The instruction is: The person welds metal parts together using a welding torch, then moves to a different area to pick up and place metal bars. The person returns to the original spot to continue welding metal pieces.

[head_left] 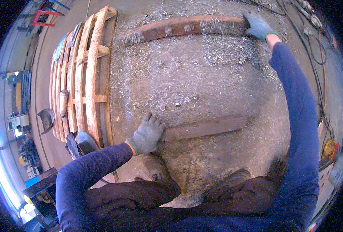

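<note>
— Where are your two pieces, and which way do they point?

— Your rusty far beam (pixel 187 28) and dull near bar (pixel 208 128) appear to lie on the floor (pixel 140 89), their long axes running left to right, right ends slightly farther from you.

— What about your fingers?

— Your right hand (pixel 259 28) is at the beam's right end, your left hand (pixel 146 134) at the bar's left end. I cannot tell whether either's fingers are clamped.

— Which step are you on?

— Handling both pieces, I judge; your next move calls for secure holds among the loose shavings (pixel 227 54).
</note>
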Demonstrator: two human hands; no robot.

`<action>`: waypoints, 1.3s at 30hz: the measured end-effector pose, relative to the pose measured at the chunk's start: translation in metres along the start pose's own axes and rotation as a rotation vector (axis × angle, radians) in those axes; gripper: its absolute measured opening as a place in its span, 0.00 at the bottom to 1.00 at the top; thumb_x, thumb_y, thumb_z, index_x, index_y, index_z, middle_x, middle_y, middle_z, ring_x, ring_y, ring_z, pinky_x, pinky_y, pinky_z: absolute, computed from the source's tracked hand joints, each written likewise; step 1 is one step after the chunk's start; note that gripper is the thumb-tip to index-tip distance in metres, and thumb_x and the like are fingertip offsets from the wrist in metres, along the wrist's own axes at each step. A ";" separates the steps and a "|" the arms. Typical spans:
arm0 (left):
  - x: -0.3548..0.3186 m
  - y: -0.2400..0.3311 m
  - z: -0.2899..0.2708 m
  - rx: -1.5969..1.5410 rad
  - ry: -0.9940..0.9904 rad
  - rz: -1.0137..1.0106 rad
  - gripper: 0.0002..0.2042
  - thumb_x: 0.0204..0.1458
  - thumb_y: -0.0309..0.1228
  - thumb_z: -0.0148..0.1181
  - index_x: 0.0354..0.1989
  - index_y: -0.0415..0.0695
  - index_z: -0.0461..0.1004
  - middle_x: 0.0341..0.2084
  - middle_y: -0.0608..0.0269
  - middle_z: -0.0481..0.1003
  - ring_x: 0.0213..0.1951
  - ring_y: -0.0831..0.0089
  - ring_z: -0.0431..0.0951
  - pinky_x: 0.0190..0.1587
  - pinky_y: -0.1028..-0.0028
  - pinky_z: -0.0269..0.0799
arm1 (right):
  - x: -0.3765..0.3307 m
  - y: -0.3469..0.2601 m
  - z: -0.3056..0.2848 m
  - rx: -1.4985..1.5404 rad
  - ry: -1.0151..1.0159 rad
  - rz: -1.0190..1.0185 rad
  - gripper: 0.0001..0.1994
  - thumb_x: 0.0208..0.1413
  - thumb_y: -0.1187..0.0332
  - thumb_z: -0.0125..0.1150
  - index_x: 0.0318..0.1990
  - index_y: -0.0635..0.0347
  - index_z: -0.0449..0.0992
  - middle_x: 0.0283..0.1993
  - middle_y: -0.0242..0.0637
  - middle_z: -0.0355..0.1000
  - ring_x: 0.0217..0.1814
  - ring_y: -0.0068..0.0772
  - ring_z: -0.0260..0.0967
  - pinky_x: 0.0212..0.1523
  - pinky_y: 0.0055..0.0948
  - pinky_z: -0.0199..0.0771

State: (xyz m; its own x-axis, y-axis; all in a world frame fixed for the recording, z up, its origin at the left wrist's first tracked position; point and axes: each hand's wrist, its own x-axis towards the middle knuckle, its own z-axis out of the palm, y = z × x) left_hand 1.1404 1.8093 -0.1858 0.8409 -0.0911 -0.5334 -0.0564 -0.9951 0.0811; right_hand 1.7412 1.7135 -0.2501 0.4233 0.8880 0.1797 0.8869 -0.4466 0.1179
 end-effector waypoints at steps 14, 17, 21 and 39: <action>-0.015 0.003 0.017 0.059 -0.017 -0.049 0.22 0.43 0.40 0.68 0.45 0.39 0.77 0.43 0.50 0.77 0.53 0.54 0.75 0.66 0.51 0.60 | -0.016 -0.023 -0.146 0.067 0.238 -0.246 0.32 0.52 0.64 0.70 0.67 0.51 0.69 0.63 0.47 0.70 0.65 0.55 0.67 0.65 0.48 0.69; -0.010 0.004 0.023 0.066 0.003 -0.046 0.23 0.43 0.40 0.68 0.46 0.39 0.77 0.42 0.50 0.77 0.52 0.53 0.76 0.65 0.51 0.61 | -0.070 -0.056 -0.116 -0.058 0.056 -0.196 0.34 0.51 0.61 0.71 0.68 0.51 0.69 0.59 0.49 0.71 0.64 0.56 0.66 0.63 0.48 0.68; -0.003 0.008 0.021 0.069 0.052 -0.032 0.24 0.43 0.40 0.67 0.46 0.38 0.76 0.43 0.50 0.77 0.52 0.52 0.76 0.65 0.52 0.61 | -0.132 -0.080 -0.072 -0.081 -0.096 -0.129 0.36 0.54 0.52 0.69 0.69 0.54 0.66 0.58 0.51 0.72 0.63 0.57 0.66 0.62 0.48 0.67; -0.214 0.005 -0.016 -0.211 0.765 -0.332 0.25 0.39 0.32 0.74 0.47 0.37 0.71 0.40 0.47 0.71 0.46 0.46 0.71 0.53 0.52 0.68 | -0.084 -0.128 -0.113 0.384 -0.162 -0.053 0.32 0.60 0.44 0.61 0.60 0.65 0.72 0.53 0.58 0.76 0.56 0.59 0.75 0.57 0.50 0.73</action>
State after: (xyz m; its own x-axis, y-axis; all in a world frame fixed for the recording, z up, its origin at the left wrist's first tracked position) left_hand 0.9689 1.8241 -0.0580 0.9321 0.3296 0.1504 0.2941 -0.9308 0.2171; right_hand 1.5711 1.6833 -0.1702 0.3721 0.9279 0.0233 0.8996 -0.3543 -0.2551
